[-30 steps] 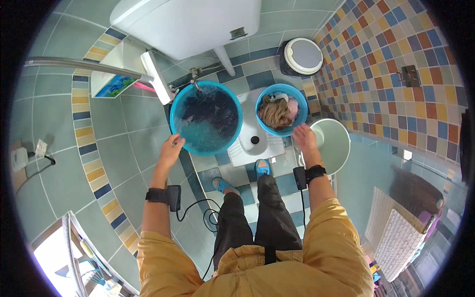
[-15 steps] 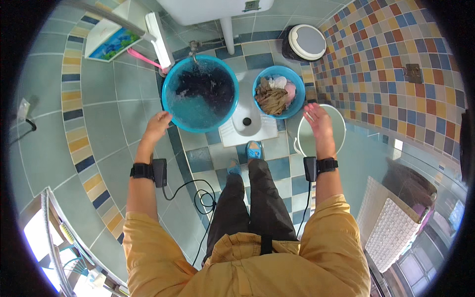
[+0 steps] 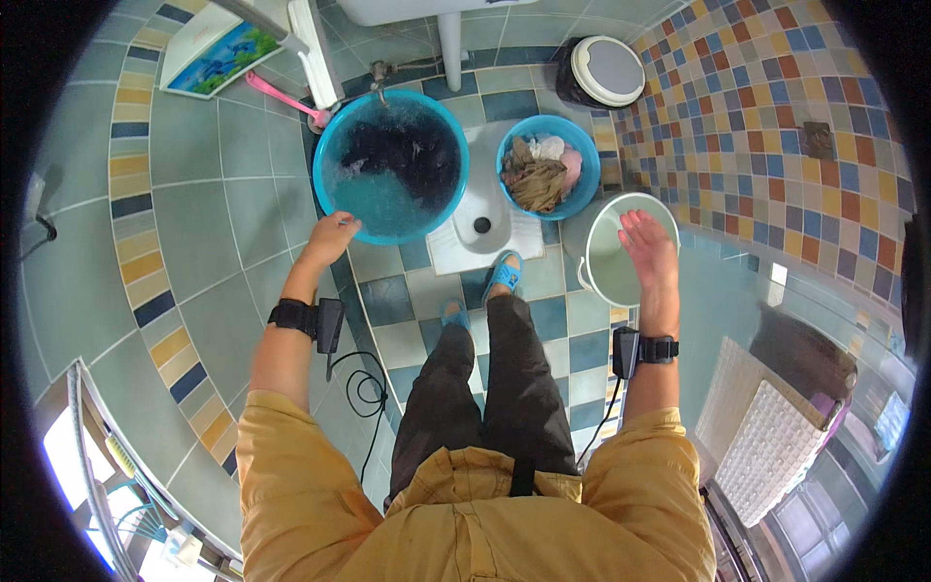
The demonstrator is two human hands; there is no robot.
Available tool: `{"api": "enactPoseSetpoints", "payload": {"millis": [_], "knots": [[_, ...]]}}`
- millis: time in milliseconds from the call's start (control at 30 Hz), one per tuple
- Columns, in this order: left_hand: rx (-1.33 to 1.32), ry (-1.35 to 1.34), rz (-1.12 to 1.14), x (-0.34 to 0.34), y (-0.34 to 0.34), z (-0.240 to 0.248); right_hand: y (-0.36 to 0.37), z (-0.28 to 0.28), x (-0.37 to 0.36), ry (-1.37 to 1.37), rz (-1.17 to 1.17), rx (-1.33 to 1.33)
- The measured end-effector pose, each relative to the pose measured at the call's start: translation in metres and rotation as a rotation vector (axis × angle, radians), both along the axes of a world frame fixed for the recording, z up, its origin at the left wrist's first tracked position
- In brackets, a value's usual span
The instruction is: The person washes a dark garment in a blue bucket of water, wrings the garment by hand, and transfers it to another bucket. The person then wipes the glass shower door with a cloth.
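My left hand [image 3: 330,240] is beside the near left rim of a large blue basin [image 3: 398,239], its fingers loosely bent and nothing visible in them. Dark cloth [image 3: 402,160] lies soaking in the basin's water. Over a pale bucket [image 3: 603,262] my right hand [image 3: 652,250] is raised, fingers stretched out and palm bare. A smaller blue basin [image 3: 593,175] stands at the far side of that bucket, holding a heap of brown clothes [image 3: 536,182] with white and pink pieces.
Between the basins lies a white squat toilet [image 3: 504,247] with a dark drain hole. A tap [image 3: 379,78] hangs above the large basin, near a pink brush [image 3: 281,97]. A lidded bin [image 3: 609,70] stands far right. A white towel [image 3: 771,456] hangs at right.
My left hand has moved right, closer to the large basin's rim. My right hand has shifted right and slightly nearer, over the bucket. My right foot has turned outward.
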State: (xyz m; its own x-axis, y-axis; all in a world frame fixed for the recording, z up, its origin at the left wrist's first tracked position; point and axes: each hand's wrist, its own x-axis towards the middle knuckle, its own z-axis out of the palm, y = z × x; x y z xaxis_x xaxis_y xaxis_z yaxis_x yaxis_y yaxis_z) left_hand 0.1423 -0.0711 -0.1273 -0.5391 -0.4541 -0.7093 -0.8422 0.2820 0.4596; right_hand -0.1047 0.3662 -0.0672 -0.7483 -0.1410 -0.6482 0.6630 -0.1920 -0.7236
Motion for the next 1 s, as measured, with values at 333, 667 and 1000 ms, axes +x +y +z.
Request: {"api": "enactPoseSetpoints", "payload": {"millis": [333, 667, 1000], "knots": [[-0.181, -0.161, -0.293, -0.087, 0.012, -0.040, 0.006, -0.044, -0.029, -0.074, -0.005, -0.008], [-0.501, -0.065, -0.517, -0.161, -0.016, -0.149, 0.003, -0.114, -0.010, -0.152, -0.132, 0.031], [-0.876, -0.001, -0.695, -0.245, -0.093, -0.222, -0.011, -0.175, 0.008, -0.223, -0.235, 0.117]]}}
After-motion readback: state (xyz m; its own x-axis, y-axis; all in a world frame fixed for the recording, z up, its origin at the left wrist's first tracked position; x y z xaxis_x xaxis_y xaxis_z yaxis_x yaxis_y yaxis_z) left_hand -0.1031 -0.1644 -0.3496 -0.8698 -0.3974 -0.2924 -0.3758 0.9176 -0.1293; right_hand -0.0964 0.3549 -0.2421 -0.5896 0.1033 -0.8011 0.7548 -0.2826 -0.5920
